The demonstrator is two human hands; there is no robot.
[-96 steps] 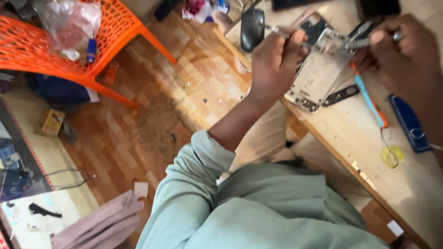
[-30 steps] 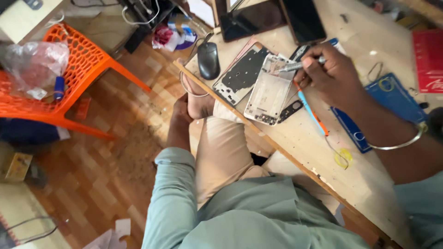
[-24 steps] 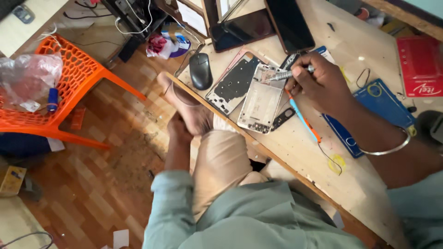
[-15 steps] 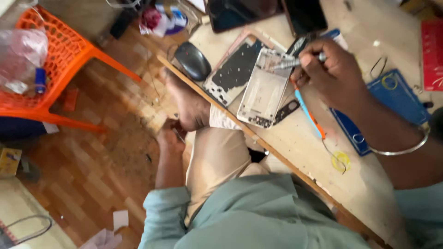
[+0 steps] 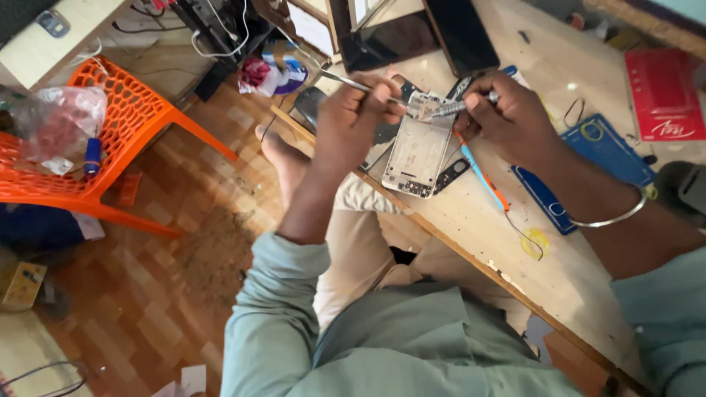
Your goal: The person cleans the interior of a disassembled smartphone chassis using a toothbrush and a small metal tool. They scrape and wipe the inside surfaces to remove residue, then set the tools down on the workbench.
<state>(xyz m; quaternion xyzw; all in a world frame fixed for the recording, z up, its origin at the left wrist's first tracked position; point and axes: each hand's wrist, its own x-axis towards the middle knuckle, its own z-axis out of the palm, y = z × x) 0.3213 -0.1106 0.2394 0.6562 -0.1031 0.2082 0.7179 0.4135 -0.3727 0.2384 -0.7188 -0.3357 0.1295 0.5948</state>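
Dark tablet and second dark screen at bench far edge; red box far right; blue mat beside right forearm; blue-orange tool lying just right of opened phone frame. Frame flat near bench front edge, under both hands. Left hand grip pinching tweezers, tips over frame top. Right hand grip closed on metal tool, tip at same spot. Orange chair on floor holds plastic bag.
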